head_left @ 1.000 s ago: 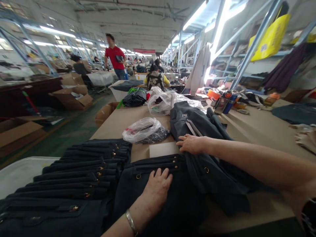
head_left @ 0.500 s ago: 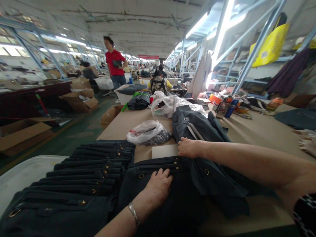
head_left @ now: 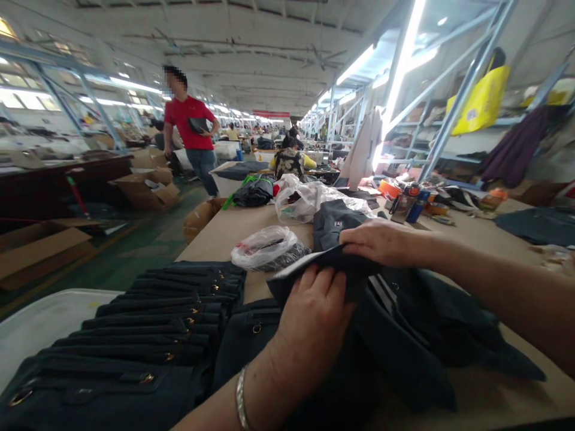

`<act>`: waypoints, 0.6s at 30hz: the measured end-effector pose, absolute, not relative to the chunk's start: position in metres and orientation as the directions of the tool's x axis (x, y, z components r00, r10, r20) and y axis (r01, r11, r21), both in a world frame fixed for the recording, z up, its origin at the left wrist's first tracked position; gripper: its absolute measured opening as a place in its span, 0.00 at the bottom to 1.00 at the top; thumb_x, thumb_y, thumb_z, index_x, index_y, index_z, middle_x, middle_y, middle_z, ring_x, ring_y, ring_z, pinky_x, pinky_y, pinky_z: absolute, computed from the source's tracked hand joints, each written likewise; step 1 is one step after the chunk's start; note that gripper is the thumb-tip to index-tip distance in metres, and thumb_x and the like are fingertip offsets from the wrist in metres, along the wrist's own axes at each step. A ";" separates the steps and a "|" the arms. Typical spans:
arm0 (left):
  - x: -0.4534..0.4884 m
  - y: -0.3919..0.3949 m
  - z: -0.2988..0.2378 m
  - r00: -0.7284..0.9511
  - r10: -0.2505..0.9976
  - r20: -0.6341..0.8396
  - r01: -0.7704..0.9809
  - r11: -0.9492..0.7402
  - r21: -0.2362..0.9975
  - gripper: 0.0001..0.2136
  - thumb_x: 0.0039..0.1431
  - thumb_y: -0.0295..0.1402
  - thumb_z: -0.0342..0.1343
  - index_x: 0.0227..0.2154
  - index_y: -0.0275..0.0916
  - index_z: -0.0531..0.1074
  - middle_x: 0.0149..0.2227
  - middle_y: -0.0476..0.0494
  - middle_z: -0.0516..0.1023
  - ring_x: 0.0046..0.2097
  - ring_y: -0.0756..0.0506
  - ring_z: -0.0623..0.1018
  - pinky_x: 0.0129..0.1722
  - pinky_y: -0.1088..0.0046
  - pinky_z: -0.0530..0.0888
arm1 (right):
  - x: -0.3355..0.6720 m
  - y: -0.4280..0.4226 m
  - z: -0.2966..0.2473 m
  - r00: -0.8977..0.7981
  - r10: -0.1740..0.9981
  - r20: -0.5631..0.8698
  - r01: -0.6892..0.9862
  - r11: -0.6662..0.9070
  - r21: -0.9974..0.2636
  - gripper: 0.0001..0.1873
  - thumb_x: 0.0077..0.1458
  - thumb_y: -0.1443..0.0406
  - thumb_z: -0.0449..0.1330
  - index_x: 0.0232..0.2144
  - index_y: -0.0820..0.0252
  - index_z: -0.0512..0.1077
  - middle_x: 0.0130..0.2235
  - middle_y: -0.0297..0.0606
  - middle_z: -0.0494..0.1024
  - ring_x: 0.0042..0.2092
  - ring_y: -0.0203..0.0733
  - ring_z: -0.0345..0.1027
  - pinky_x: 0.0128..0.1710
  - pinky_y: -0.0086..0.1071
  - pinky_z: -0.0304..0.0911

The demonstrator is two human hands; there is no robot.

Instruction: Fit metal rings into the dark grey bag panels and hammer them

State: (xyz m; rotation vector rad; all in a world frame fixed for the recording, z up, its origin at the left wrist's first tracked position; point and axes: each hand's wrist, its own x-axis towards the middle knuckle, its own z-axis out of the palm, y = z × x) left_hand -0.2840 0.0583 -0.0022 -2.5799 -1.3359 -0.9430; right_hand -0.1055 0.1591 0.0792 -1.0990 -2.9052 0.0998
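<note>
My right hand is closed on the upper edge of a dark fabric panel, which is lifted and partly folded with a pale strip along its edge. My left hand, with a silver bracelet at the wrist, is closed on the same panel, its fingers bent at the fold; the thumb is partly hidden. Under the left forearm lies a dark panel with a zip and a gold ring. Overlapping dark zipped pieces are laid out to the left. More dark cloth with pale zip strips lies below my right arm.
On the table are a clear plastic bag, a larger plastic bag, and bottles at the right. A person in a red shirt walks in the aisle, past cardboard boxes. Another person sits ahead.
My right hand has raised the edge of the dark panel and folded it toward the left hand. The left hand has moved right and up onto it. The red-shirted person has shifted left.
</note>
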 end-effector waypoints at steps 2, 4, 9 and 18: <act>-0.289 0.067 0.003 0.369 0.751 0.548 0.803 -0.554 0.218 0.20 0.58 0.36 0.52 0.52 0.37 0.62 0.50 0.38 0.68 0.51 0.37 0.67 0.50 0.53 0.68 | -0.109 0.149 0.092 -0.748 0.663 0.001 0.633 0.714 -0.301 0.13 0.58 0.58 0.50 0.32 0.59 0.70 0.27 0.31 0.69 0.30 0.35 0.62 0.32 0.28 0.56; -0.295 0.070 0.008 0.339 0.731 0.592 0.811 -0.546 0.210 0.21 0.57 0.36 0.52 0.53 0.40 0.60 0.52 0.38 0.65 0.52 0.36 0.65 0.50 0.52 0.67 | -0.110 0.140 0.097 -0.760 0.649 -0.047 0.566 0.625 -0.538 0.13 0.57 0.58 0.52 0.32 0.61 0.70 0.29 0.30 0.70 0.32 0.35 0.64 0.33 0.27 0.59; -0.306 0.059 0.009 0.389 0.638 0.665 0.767 -0.624 0.151 0.19 0.57 0.36 0.54 0.52 0.45 0.62 0.56 0.40 0.61 0.58 0.34 0.57 0.55 0.49 0.60 | -0.103 0.117 0.079 -0.741 0.666 -0.087 0.282 0.191 -0.940 0.23 0.54 0.57 0.55 0.51 0.60 0.66 0.42 0.35 0.73 0.42 0.38 0.68 0.42 0.31 0.64; -0.308 0.028 -0.021 0.549 0.688 0.475 0.549 -0.725 0.416 0.13 0.57 0.39 0.53 0.43 0.41 0.67 0.48 0.39 0.68 0.51 0.40 0.66 0.52 0.57 0.65 | -0.108 0.046 0.009 -0.777 0.597 -0.199 -0.096 -0.424 -0.900 0.33 0.51 0.55 0.60 0.58 0.53 0.59 0.58 0.40 0.65 0.54 0.43 0.64 0.54 0.36 0.58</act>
